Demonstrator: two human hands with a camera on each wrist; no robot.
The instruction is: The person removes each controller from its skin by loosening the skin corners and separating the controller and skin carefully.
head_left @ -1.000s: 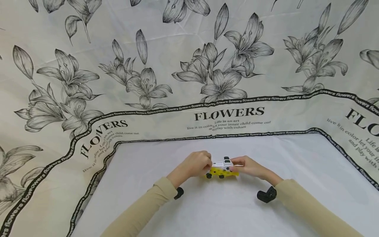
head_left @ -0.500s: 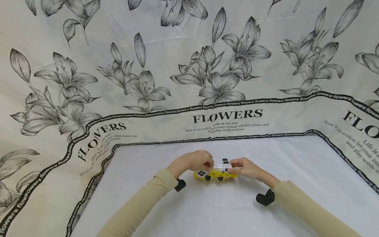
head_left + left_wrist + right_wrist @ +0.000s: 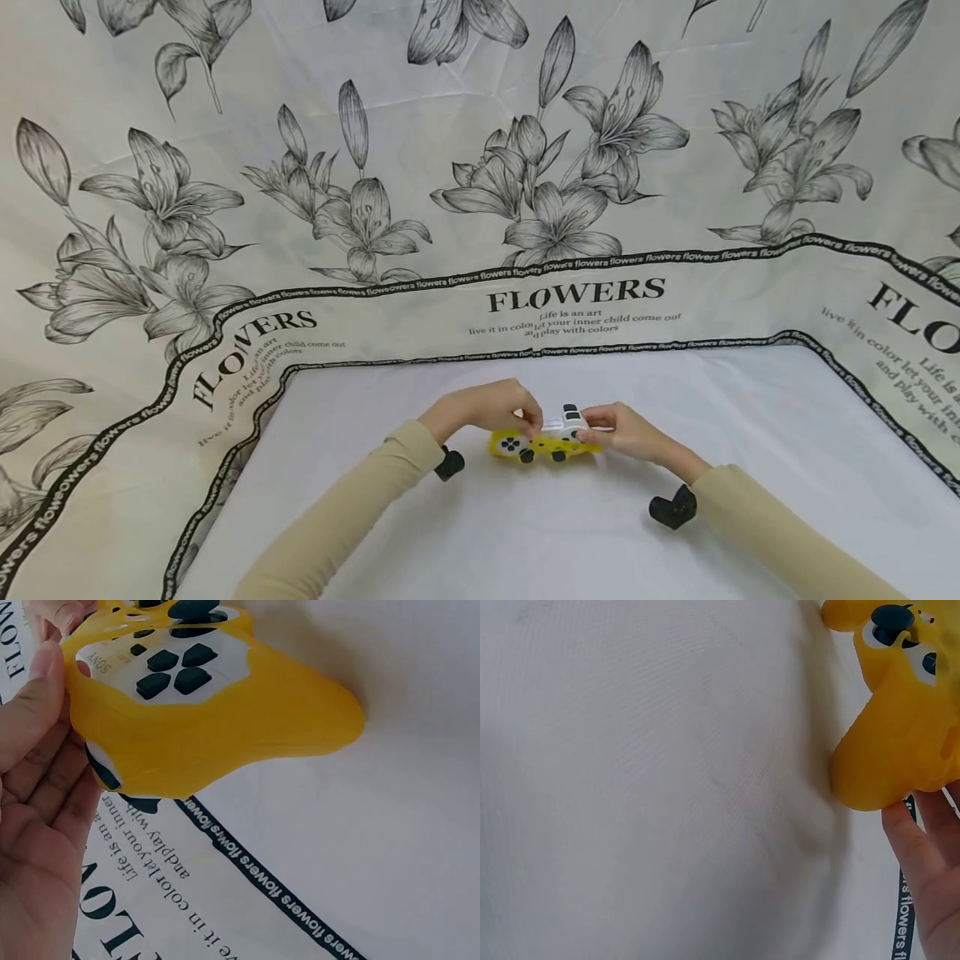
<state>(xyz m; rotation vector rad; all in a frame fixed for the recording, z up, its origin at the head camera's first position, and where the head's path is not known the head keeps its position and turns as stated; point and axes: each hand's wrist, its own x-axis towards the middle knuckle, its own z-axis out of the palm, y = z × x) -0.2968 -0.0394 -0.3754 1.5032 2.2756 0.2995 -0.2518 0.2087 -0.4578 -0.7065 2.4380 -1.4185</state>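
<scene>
A white game controller [image 3: 552, 423] sits partly inside a yellow silicone cover [image 3: 496, 443] in the head view. Its direction buttons [image 3: 177, 669] show through an opening at the left end, beside the word SONY in the left wrist view, while its right end stands out white above the yellow. My left hand [image 3: 501, 406] pinches the cover's top edge, thumb in front and fingers behind. At the other end my right hand [image 3: 624, 429] holds the controller and cover; in the right wrist view its fingers [image 3: 915, 847] touch the yellow grip from beneath.
White cloth [image 3: 555, 533] covers the table. Behind it rises a flower-printed curtain [image 3: 577, 308] with black lettered borders. Black wrist devices, one at the left wrist [image 3: 450, 463] and one at the right wrist [image 3: 672, 507], hang below the sleeves.
The controller's left end has gone down into the cover, and its direction buttons have come into view. My left hand has shifted slightly along the top edge; the right hand keeps its hold.
</scene>
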